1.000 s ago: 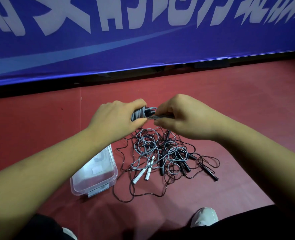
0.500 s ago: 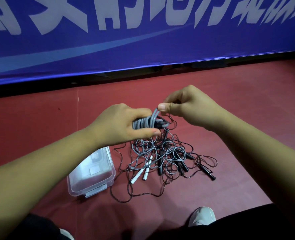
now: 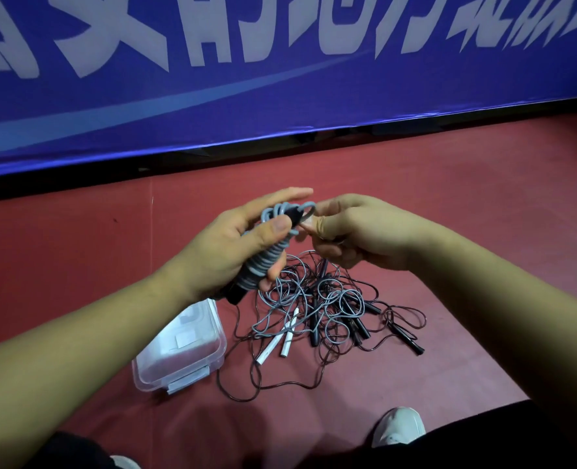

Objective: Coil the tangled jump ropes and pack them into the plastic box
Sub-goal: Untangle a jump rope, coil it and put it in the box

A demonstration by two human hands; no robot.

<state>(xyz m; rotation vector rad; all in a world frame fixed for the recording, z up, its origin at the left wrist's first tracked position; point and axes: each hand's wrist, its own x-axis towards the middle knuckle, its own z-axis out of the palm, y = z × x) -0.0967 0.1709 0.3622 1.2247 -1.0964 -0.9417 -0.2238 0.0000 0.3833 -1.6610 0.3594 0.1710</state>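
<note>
You are working over a red floor [image 3: 483, 231] below a blue banner [image 3: 280, 96]. The plastic box [image 3: 182, 346] is sitting closed on the floor under your left forearm, just beside the tangled pile of ropes [image 3: 321, 309], whose white handles [image 3: 280, 340] are lying at its near-left edge.

Your left hand [image 3: 232, 245] is gripping the coiled grey rope [image 3: 263, 258]: the thumb is pressing the windings against the curled fingers, and the black handle ends are protruding above and below the fist. Your right hand [image 3: 358, 231] is pinching the loose end loop [image 3: 309, 211] between thumb and forefinger, touching the top of the bundle.

Compared with half a second ago, the bundle is standing tilted upright instead of lying level, and your right hand is sitting lower, closer to the coil.
</note>
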